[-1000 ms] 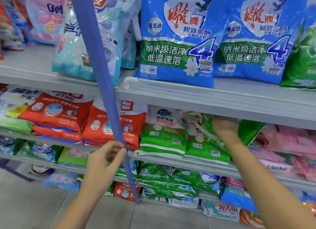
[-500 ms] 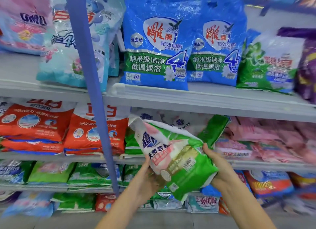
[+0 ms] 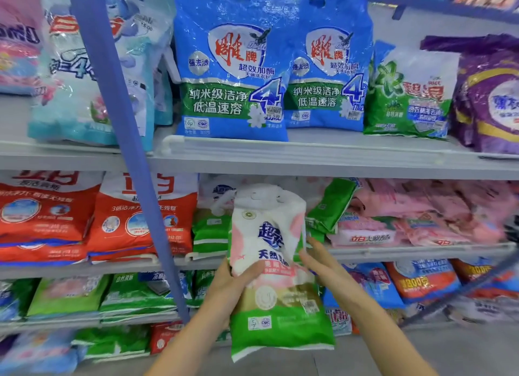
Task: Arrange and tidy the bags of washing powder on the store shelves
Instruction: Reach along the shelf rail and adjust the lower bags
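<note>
On the left, orange bags (image 3: 50,215) lie stacked on the middle shelf (image 3: 393,252), behind a blue post (image 3: 126,151). In front of that shelf we hold a green-and-white washing powder bag (image 3: 278,319) upright. Our left hand (image 3: 230,288) grips its left edge, thumb across the front. Our right hand (image 3: 323,266) lays its fingers (image 3: 310,259) against the right edge; we cannot tell whether they clasp it. Pink bags (image 3: 421,215) lie to the right.

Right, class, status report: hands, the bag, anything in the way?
Left hand grips white-and-green washing powder bag; right hand presses its side. Bag upright, off the shelf. Tilted green bag leans in the slot behind.
</note>
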A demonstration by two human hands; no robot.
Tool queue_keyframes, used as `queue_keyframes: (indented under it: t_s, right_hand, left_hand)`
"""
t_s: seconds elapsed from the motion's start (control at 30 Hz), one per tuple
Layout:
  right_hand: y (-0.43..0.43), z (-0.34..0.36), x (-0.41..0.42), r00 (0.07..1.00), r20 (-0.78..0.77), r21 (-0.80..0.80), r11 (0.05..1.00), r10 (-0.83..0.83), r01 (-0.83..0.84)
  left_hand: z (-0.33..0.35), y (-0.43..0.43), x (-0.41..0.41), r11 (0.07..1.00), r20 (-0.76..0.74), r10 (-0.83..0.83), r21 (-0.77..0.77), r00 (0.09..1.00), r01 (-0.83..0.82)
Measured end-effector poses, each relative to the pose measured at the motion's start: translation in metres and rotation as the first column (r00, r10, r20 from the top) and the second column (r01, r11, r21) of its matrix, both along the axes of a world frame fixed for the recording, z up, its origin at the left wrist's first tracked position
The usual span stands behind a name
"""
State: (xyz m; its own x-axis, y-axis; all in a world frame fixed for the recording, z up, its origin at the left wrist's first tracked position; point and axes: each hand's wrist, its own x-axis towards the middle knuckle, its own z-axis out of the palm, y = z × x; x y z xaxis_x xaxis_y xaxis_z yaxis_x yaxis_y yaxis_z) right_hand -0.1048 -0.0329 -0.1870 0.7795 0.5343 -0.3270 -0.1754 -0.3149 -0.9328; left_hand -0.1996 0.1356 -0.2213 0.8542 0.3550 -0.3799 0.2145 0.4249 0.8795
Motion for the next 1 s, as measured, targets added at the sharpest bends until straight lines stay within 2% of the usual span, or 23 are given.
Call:
queue_keyframes:
  t_s: [0.07, 0.13, 0.17, 0.23, 0.3, 0.37, 0.5, 0.6, 0.7, 0.73, 0.77, 0.8, 0.83, 0.87, 0.9, 1.0]
  right_hand:
    - [0.017, -0.006, 0.002, 0.997, 0.067, -0.036, 0.999, -0.026, 0.028]
    - [0.029, -0.017, 0.007, 0.968, 0.133, -0.029, 0.975, -0.213, 0.218]
    - [0.031, -0.022, 0.012, 0.947, 0.108, -0.012, 0.952, -0.303, 0.306]
    - [0.032, -0.023, 0.024, 0.921, -0.067, 0.08, 0.918, -0.383, 0.388]
    - [0.037, -0.021, 0.037, 0.922, -0.201, 0.176, 0.914, -0.33, 0.365]
    - [0.046, -0.021, 0.048, 0.915, -0.265, 0.18, 0.917, -0.303, 0.356]
    - [0.068, -0.022, 0.074, 0.897, -0.352, 0.128, 0.936, -0.267, 0.328]
    - [0.087, -0.005, 0.096, 0.912, -0.341, 0.126, 0.95, -0.23, 0.287]
    - [0.105, 0.023, 0.12, 0.922, -0.335, 0.344, 0.885, -0.195, 0.313]
    - [0.108, 0.03, 0.127, 0.919, -0.326, 0.393, 0.851, -0.224, 0.347]
    - [0.111, 0.033, 0.133, 0.93, -0.285, 0.381, 0.863, -0.233, 0.333]
    - [0.114, 0.031, 0.134, 0.951, -0.21, 0.313, 0.906, -0.226, 0.284]
    - [0.118, 0.024, 0.134, 0.979, -0.124, 0.199, 0.962, -0.161, 0.184]
    - [0.122, 0.011, 0.129, 0.995, -0.061, 0.096, 0.992, -0.08, 0.085]
    - [0.124, -0.001, 0.122, 1.0, 0.003, -0.008, 1.0, 0.007, -0.007]
    - [0.135, -0.046, 0.112, 0.919, 0.319, -0.231, 0.96, 0.229, -0.159]
  left_hand:
    - [0.001, -0.002, -0.003, 0.998, -0.017, -0.042, 0.039, 0.999, 0.042]
    - [0.002, 0.004, -0.006, 0.993, -0.016, -0.055, 0.108, 0.998, 0.057]
    - [0.003, 0.008, -0.008, 0.985, -0.019, -0.06, 0.159, 0.998, 0.062]
    - [0.004, 0.02, -0.009, 0.961, -0.041, -0.058, 0.269, 0.997, 0.067]
    - [0.007, 0.033, -0.009, 0.933, -0.065, -0.038, 0.354, 0.997, 0.059]
    - [0.01, 0.044, -0.006, 0.909, -0.076, -0.044, 0.411, 0.996, 0.072]
    - [0.009, 0.062, 0.005, 0.957, -0.112, -0.048, 0.28, 0.993, 0.078]
    - [0.015, 0.068, 0.024, 0.982, -0.085, 0.018, 0.187, 0.996, -0.002]
    - [0.031, 0.086, 0.06, 0.976, -0.069, 0.159, 0.164, 0.985, -0.146]
    - [0.037, 0.097, 0.075, 0.964, -0.077, 0.206, 0.188, 0.975, -0.189]
    - [0.041, 0.107, 0.087, 0.936, -0.068, 0.229, 0.29, 0.971, -0.2]
    - [0.043, 0.115, 0.096, 0.849, -0.055, 0.226, 0.5, 0.973, -0.169]
    - [0.041, 0.12, 0.099, 0.684, -0.059, 0.237, 0.719, 0.97, -0.123]
    - [0.036, 0.123, 0.1, 0.478, -0.048, 0.247, 0.875, 0.968, -0.078]
    - [0.028, 0.121, 0.097, 0.341, -0.076, 0.222, 0.94, 0.972, -0.005]
    - [-0.002, 0.107, 0.09, 0.105, -0.189, 0.092, 0.978, 0.978, 0.18]
